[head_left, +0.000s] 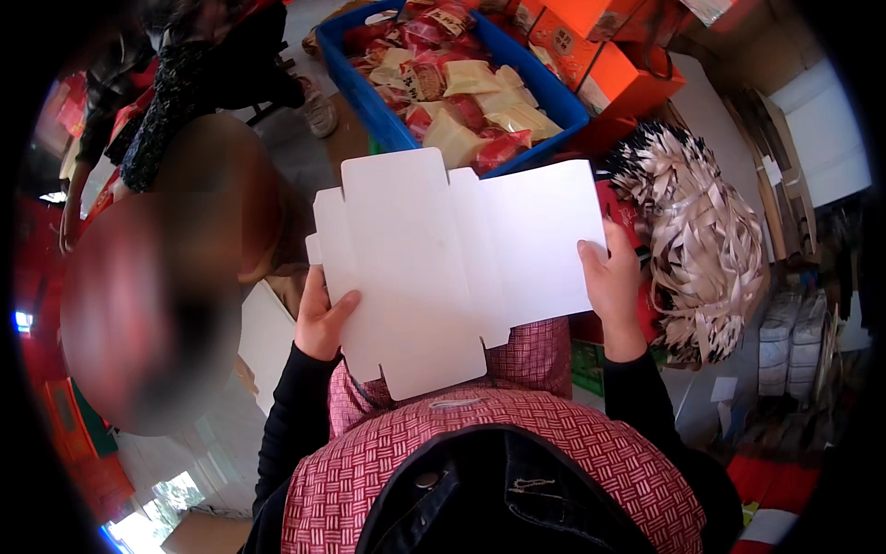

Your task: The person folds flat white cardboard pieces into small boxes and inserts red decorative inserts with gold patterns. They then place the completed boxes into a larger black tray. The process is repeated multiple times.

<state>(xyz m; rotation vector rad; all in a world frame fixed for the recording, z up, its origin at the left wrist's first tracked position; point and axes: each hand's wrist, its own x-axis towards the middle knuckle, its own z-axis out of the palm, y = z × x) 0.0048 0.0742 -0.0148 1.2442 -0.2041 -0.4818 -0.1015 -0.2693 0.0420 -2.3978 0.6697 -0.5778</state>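
Observation:
Both my hands hold a flat, unfolded white cardboard box blank (415, 268) above my lap. It has creases, slots and flaps along its edges, and its plain white side faces up. My left hand (321, 317) pinches the left edge, thumb on top and fingers hidden beneath. At the right edge, my right hand (614, 284) grips the wide panel the same way, thumb on its face. Below the sheet shows my red patterned apron (498, 434).
Beyond the sheet stands a blue crate (378, 120) full of wrapped red and cream packets (461, 83). Orange boxes (623, 78) are stacked at its right. Nearer on the right lies a large bundle of beige ribbons (697, 249). Another person's dark sleeve (175, 102) appears at far left.

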